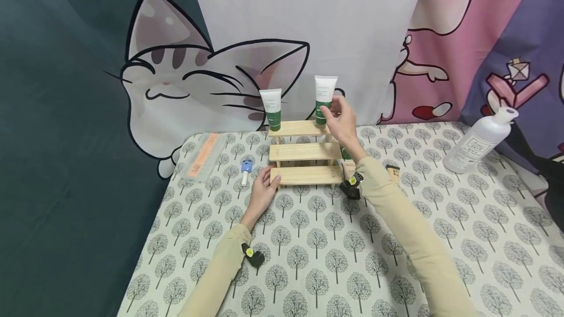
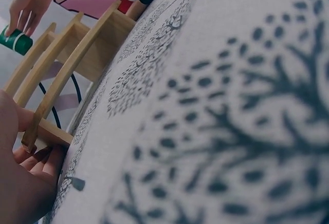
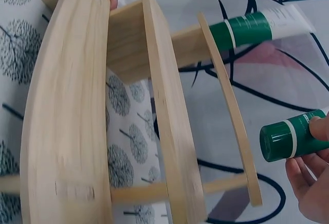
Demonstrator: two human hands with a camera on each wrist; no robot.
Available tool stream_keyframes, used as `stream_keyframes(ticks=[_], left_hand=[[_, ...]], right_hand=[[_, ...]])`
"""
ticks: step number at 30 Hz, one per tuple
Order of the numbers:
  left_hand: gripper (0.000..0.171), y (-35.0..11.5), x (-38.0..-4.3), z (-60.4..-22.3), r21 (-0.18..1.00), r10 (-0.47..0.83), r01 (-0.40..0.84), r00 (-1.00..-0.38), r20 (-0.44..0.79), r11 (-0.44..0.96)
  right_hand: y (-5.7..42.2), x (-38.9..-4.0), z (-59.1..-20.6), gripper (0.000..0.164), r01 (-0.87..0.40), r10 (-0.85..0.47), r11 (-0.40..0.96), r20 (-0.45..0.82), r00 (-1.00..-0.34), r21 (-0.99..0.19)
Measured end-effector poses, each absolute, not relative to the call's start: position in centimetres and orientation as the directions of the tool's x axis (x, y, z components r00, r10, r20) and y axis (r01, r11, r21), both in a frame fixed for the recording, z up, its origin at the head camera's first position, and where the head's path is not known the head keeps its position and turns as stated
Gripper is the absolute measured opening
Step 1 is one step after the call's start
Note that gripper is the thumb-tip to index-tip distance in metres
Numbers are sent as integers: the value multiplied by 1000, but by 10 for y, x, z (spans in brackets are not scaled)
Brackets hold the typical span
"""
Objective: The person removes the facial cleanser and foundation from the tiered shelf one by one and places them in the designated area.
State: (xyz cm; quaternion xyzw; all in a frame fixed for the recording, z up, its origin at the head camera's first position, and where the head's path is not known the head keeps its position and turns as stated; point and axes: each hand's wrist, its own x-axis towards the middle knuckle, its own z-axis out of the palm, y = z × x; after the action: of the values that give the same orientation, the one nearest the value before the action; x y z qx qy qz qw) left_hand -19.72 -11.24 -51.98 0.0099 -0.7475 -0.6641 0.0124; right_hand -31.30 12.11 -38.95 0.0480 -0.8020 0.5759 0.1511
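Note:
A three-step wooden display stand [image 1: 306, 175] stands at the back of the table. My left hand [image 1: 263, 187] grips the left end of its lowest step, thumb above and fingers curled beneath, as the left wrist view shows. My right hand [image 1: 341, 119] holds a white-and-green squeeze tube [image 1: 325, 87], cap down, at the right end of the top step. A gap shows between this tube's green cap [image 3: 272, 144] and the step in the right wrist view. A matching squeeze tube [image 1: 270, 104] stands upright on its cap at the top step's left end.
Left of the stand lie a clear flat case [image 1: 201, 158] with an orange label and a small blue-topped white item [image 1: 246, 171]. A tan tube [image 1: 393, 174] and another tube [image 1: 349, 168] are partly hidden by my right arm. A large white bottle [image 1: 478, 141] stands at the right.

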Motion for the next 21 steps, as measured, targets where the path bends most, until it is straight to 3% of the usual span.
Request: stream_keyframes(ticks=[21], left_hand=[[54,-112,-197,-519,993,-38,-4,-999,1,116]], right_hand=[[186,-322,-395,41,-111,215,408,214,-953,-906]])
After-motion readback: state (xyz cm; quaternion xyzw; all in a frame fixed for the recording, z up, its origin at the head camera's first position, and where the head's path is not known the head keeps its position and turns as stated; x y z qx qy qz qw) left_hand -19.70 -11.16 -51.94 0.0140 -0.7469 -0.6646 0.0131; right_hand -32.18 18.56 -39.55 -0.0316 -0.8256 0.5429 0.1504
